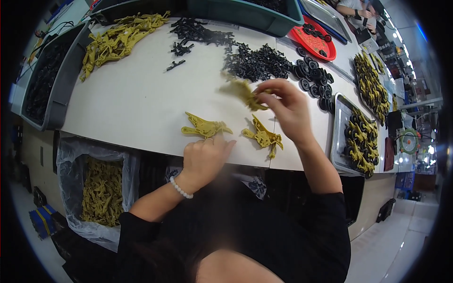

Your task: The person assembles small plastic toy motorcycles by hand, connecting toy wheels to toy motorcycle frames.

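My right hand (288, 107) is closed on a yellow plastic part (241, 94), held above the table and blurred by motion. My left hand (205, 159), with a white bead bracelet at the wrist, rests low over the table's near edge. Its index finger reaches to the near side of another yellow plastic part (203, 126), a flat, winged shape lying on the table; the thumb stands apart. Whether that finger presses on the part is too blurred to tell. Between my hands, to the right, lies a yellow moulded piece (264, 137) that neither hand touches.
Behind the hands lie a heap of small black parts (257, 61), black wheels (311, 75) and a yellow pile (122, 37). A metal tray (337, 137) of yellow-and-black assemblies stands right. A grey bin (59, 89), red dish (330, 53) and lined box (71, 188) surround the workspace.
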Available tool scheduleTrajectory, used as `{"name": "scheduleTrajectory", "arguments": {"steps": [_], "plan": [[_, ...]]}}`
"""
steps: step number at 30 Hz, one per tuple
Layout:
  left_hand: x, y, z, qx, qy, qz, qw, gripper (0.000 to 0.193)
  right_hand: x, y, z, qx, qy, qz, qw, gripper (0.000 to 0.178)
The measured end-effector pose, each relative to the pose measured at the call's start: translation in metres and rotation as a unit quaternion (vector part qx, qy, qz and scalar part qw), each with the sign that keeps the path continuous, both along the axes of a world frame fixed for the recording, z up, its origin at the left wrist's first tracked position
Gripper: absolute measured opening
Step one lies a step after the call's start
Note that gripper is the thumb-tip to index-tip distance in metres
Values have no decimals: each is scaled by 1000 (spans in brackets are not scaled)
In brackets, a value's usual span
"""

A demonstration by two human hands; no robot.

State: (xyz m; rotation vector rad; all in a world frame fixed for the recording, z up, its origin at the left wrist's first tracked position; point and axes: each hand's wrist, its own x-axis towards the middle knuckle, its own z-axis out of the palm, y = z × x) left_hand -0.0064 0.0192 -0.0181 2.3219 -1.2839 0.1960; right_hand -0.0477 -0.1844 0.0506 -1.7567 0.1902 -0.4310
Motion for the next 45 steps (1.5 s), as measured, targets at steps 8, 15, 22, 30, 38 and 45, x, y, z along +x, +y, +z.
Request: {"name": "scheduleTrajectory", "arguments": {"steps": [8, 15, 22, 30, 38, 45], "plan": [[-7, -7, 15, 44, 23, -8, 999, 32, 6, -33, -42, -79, 191, 20, 978, 20], [36, 9, 43, 46, -37, -118, 991, 52, -55, 10, -28, -446, 80, -16, 891, 47], [95, -23, 17, 144, -67, -247, 956, 94, -85, 0, -32, -571, 260, 37, 778, 70], [71, -51, 4, 118, -19, -261, 958, 90, -110, -49, -37, -592, 278, 73, 753, 67], [55, -43, 17, 10, -51, -210, 976, 96, -91, -59, -8, -540, 173, 34, 823, 64], [238, 38, 46, -3, -147, 163, 976, 56, 0, -24, 19, -535, 42, 85, 840, 55]]}}
